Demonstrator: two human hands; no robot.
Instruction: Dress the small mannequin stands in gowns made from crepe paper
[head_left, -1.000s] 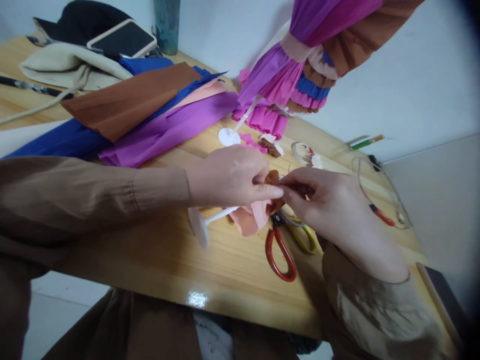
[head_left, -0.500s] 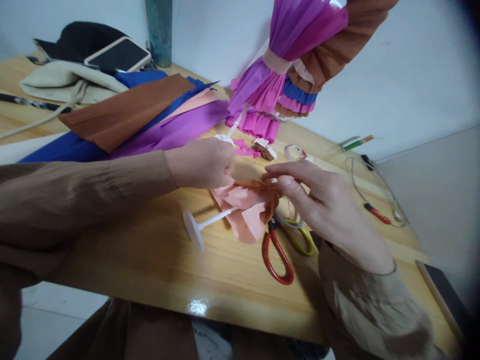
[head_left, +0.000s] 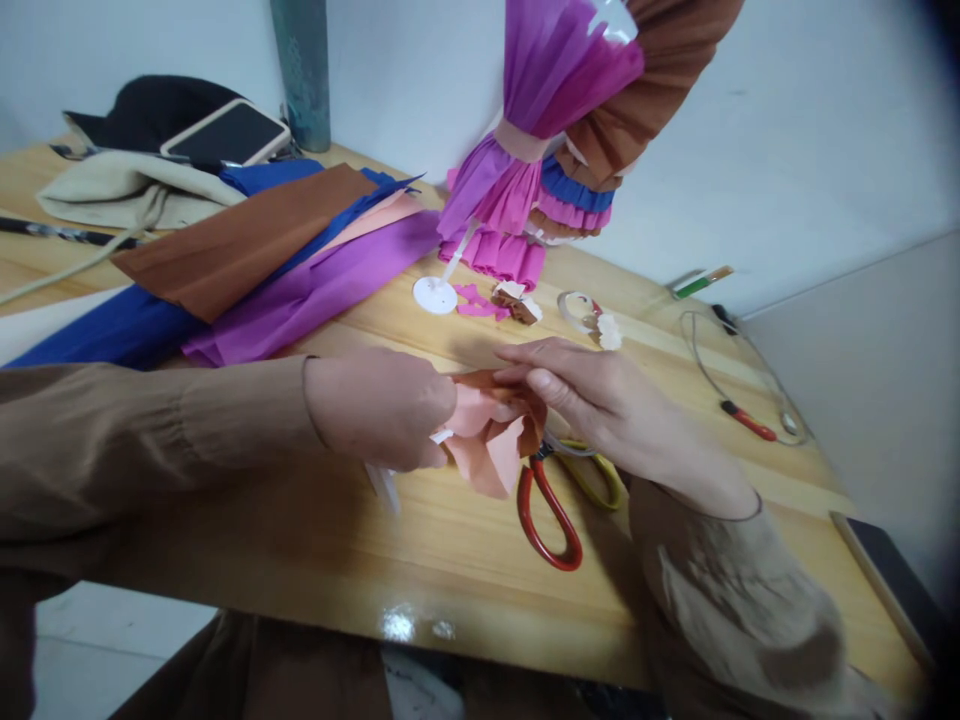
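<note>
Between my hands is a small gathered piece of peach and brown crepe paper point(head_left: 491, 460). My left hand point(head_left: 382, 405) is closed at its left side, fingertips on the paper; a small white bit shows by the fingers. Below that hand, a white disc base point(head_left: 384, 488) pokes out, its stem hidden. My right hand point(head_left: 615, 400) reaches in from the right, thumb and fingers closed on the paper's brown upper edge. Directly beneath the paper lie scissors point(head_left: 551, 520) with red and yellow handles, their blades hidden.
Crepe paper sheets point(head_left: 247, 245) in brown, blue and purple lie at left. A purple ruffled paper piece point(head_left: 517, 140) stands behind on a white disc stand point(head_left: 435, 295). Paper scraps point(head_left: 517, 303), a tape roll point(head_left: 577, 310), a red-handled corded tool point(head_left: 750, 420) and phones surround the work.
My left hand has come down from above the paper to its left side and now covers the white stem. My right fingers have shifted onto the paper's upper edge. The view has tilted slightly.
</note>
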